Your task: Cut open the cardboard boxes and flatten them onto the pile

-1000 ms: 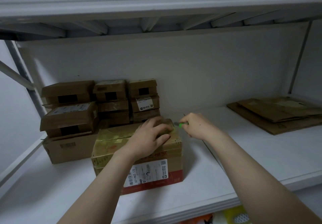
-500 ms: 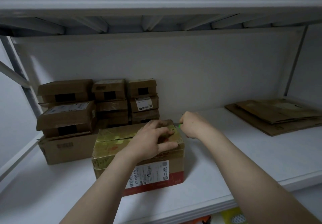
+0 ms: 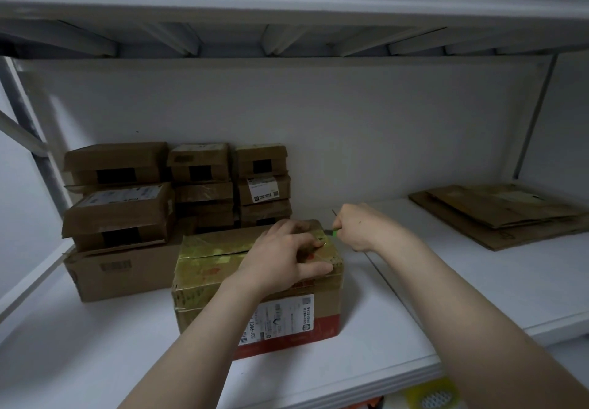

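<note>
- Yellow-green tape covers the top of the box [image 3: 223, 259], which sits on the shelf [image 3: 526, 281] directly under your left hand [image 3: 280, 259].
- Your left fingers [image 3: 293, 228] are curled down onto the lid, thumb along its front edge. This probably pins the box so it cannot slide under the blade.
- Your right hand [image 3: 360, 227] is clamped in a fist round the green cutter [image 3: 334, 233]. Its tip meets the lid's edge just right of your left fingers, seemingly to enter the taped seam.
- The pile of flattened cardboard [image 3: 497, 217] lies well right of your right fingers, within reach for the finished box.
- Uncut stacked boxes [image 3: 121, 211] wait left of your left fingers.
</note>
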